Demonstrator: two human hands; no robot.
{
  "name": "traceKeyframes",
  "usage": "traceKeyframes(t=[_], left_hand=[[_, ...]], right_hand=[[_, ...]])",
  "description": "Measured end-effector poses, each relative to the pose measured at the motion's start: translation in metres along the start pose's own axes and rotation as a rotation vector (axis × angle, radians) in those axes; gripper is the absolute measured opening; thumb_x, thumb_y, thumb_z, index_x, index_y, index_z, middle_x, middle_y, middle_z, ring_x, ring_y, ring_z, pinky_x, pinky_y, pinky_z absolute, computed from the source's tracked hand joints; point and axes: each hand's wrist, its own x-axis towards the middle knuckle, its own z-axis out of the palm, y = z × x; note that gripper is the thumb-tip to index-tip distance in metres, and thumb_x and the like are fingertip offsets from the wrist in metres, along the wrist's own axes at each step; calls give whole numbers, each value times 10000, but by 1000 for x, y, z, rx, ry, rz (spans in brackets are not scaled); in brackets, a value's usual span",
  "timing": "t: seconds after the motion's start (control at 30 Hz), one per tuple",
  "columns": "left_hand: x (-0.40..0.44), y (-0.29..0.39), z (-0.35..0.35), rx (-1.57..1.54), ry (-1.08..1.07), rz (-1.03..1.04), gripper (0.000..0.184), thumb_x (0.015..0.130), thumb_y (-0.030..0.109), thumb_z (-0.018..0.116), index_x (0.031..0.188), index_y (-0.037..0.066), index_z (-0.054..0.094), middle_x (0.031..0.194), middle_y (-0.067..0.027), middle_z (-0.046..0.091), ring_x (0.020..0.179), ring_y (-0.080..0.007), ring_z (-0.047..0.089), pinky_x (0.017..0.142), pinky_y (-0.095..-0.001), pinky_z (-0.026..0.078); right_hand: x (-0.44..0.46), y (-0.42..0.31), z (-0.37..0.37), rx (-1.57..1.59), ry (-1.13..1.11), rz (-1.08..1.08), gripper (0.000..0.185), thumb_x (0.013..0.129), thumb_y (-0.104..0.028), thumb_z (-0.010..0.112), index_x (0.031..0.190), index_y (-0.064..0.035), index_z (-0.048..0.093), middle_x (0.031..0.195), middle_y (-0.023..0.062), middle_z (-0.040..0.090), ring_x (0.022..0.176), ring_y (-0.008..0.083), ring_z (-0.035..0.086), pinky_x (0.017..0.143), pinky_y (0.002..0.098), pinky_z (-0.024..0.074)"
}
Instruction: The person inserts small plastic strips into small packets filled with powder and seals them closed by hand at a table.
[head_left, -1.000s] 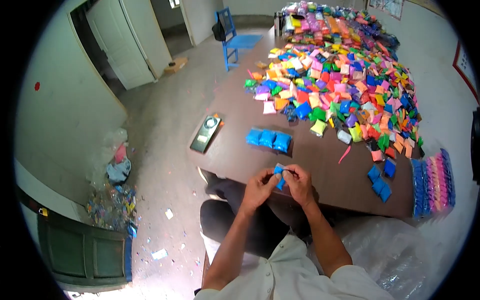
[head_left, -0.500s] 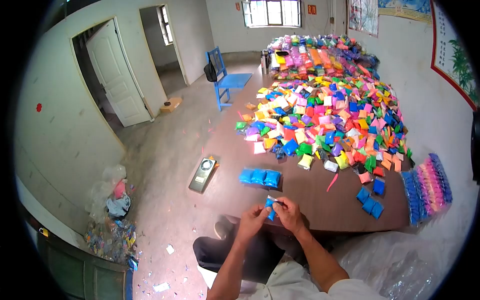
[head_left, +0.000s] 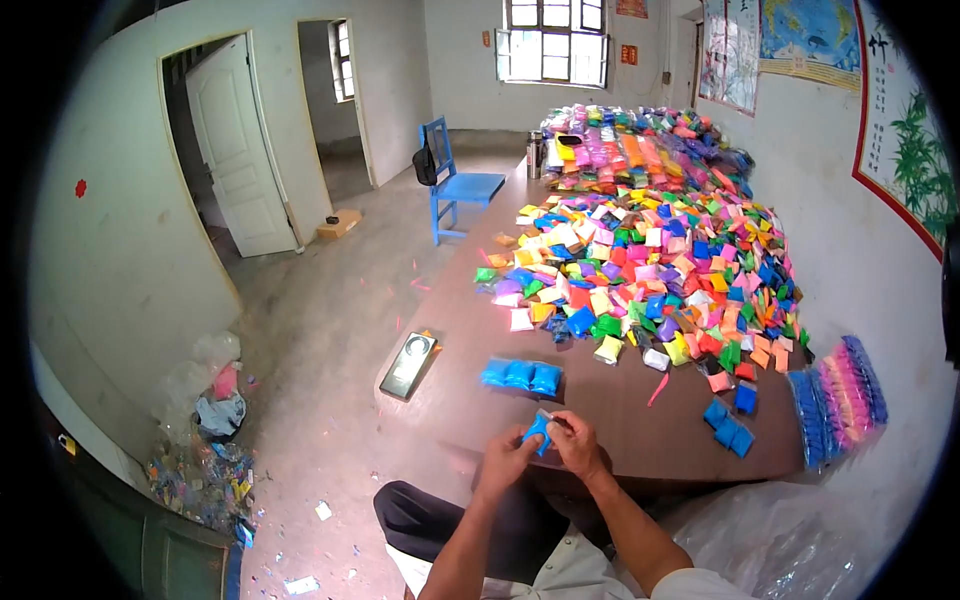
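Near the table's front edge, both hands pinch one small blue packet [head_left: 538, 430], its clear top edge upward. My left hand [head_left: 507, 458] grips its left side, and my right hand [head_left: 577, 445] has fingers closed on its upper right part. Just beyond them, a strip of joined blue packets [head_left: 520, 376] lies flat on the table. To the right lie several more blue packets [head_left: 728, 428]. What the packets contain cannot be made out beyond its blue colour.
A large heap of colourful packets [head_left: 640, 270] covers the far part of the brown table [head_left: 600, 410]. Bundled blue and pink packet strips [head_left: 840, 400] stand at the right edge. A dark rectangular device [head_left: 409, 366] lies at the left edge. A blue chair [head_left: 465, 187] stands beyond.
The camera view has tilted upward a little, so the room sits lower in the picture. Both hands still hold the blue packet, which now shows more of its blue face.
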Motion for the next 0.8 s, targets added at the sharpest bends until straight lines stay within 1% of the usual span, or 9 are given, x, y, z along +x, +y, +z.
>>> traceKeyframes(t=[0.07,0.13,0.23,0.37,0.47,0.57,0.67,0.73,0.8], left_hand=[[0,-5,-2,21,18,12,230,982,198,738,1100,0,734,914,-16,732,798,-81,640,715,-269,525],[-6,24,0,175,-20,1,279,968,225,755,1137,5,730,937,-31,749,815,-94,668,739,-281,542],[-11,45,5,246,1,-7,329,955,249,768,1163,-2,726,962,-61,766,852,-111,698,763,-295,555],[-10,45,6,247,-19,-61,350,944,241,770,1194,1,718,986,-91,773,882,-123,713,777,-304,562],[-8,44,2,263,-18,-35,319,939,204,764,1182,3,715,960,-90,769,860,-125,709,769,-304,561],[-6,40,0,277,-37,-88,286,938,170,754,1164,0,711,937,-93,760,855,-125,704,769,-306,559],[-9,18,0,96,-1,-37,256,941,152,749,1139,-5,711,931,-93,750,863,-127,698,764,-310,558],[-9,28,1,156,-8,-39,271,935,149,753,1157,-1,710,970,-92,750,888,-131,698,786,-319,564],[-13,54,3,148,-16,-77,284,933,151,756,1171,3,710,986,-91,751,898,-136,700,804,-323,566]], right_hand=[[-1,-5,3,68,-14,50,225,986,-161,673,1153,-11,690,918,27,686,825,92,646,703,263,541],[0,-4,3,77,38,37,209,981,-142,688,1133,2,676,869,8,665,712,60,616,640,229,526],[-1,-6,1,88,63,84,186,983,-116,680,1129,-3,664,883,8,654,722,60,614,645,231,529],[-3,-7,0,85,77,45,168,987,-101,670,1124,-5,654,896,7,645,743,62,612,663,230,533],[-3,-15,-1,41,45,40,199,992,-102,657,1162,2,651,923,13,650,771,67,614,687,230,533],[-3,-22,-6,-25,-33,79,240,999,-110,642,1205,13,653,946,17,654,788,71,610,707,231,531],[-4,-23,-11,2,-108,175,317,984,-136,645,1270,0,654,949,22,665,867,89,631,769,250,523],[-2,-21,-16,-66,-127,184,327,993,-156,651,1283,-3,659,954,20,673,864,91,632,781,255,526],[0,-21,-16,-10,-131,204,329,993,-152,659,1286,-3,663,974,22,679,870,93,633,786,261,530]])
